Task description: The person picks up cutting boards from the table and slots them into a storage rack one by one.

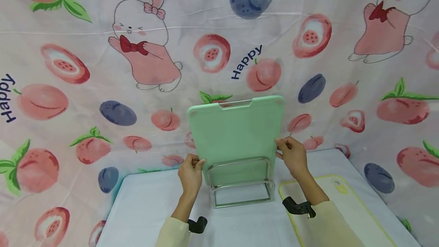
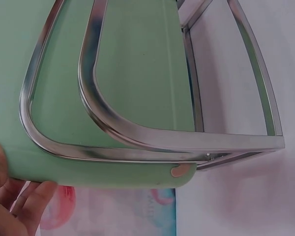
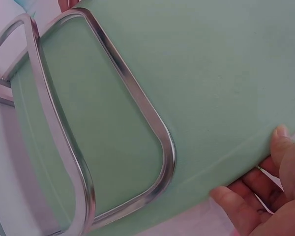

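A green cutting board [image 1: 236, 132] stands upright, leaning slightly, behind the front loops of a metal rack [image 1: 243, 203]. My left hand [image 1: 190, 176] pinches the board's left edge between thumb and fingers, a little above the rack. On the opposite edge, my right hand [image 1: 293, 155] pinches the board somewhat higher up. The left wrist view shows the board's lower corner [image 2: 179, 169] sticking out past the rack's bent metal bars [image 2: 113, 125]. In the right wrist view the thumb lies on the board's near face [image 3: 211, 98], with the fingers curled behind its edge.
A white cutting board with a yellow rim [image 1: 329, 201] lies flat at the right, under my right forearm. The white table [image 1: 147, 201] ends at a fabric backdrop [image 1: 212, 18] printed with fruit and rabbits. A black strap camera [image 1: 298, 206] sits on my right wrist.
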`<state>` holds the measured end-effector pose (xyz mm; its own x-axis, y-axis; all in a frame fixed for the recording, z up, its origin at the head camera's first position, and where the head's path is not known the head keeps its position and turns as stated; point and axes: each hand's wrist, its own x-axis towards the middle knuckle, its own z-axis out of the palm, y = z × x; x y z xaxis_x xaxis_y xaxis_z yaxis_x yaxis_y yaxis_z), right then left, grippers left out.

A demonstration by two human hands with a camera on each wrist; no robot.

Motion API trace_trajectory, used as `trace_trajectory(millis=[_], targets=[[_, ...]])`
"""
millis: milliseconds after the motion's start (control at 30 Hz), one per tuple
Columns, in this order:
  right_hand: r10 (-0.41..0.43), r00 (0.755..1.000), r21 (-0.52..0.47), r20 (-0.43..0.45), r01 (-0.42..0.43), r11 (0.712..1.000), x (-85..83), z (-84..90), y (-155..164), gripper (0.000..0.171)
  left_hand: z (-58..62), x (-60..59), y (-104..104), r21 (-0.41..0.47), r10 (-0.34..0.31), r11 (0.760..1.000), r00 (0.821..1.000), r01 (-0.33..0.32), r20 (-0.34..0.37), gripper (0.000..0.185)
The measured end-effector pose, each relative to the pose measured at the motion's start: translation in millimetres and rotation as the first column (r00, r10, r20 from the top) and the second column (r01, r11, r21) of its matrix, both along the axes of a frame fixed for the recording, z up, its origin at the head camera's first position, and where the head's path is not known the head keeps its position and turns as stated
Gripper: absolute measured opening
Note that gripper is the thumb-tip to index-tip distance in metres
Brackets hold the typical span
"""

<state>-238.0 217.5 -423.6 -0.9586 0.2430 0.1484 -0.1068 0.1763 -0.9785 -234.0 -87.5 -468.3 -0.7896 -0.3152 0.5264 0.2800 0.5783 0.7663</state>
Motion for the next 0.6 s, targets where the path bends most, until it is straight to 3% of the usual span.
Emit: trace_trajectory(millis=[600], targets=[[0.006,1.0,0.055,0.017,-0.007,0.998,-3.0,3.0,0.5,0.041,1.6,-0.6,-3.0,-0.024,-0.022,0.999,1.0,0.022,-0.008,0.017]])
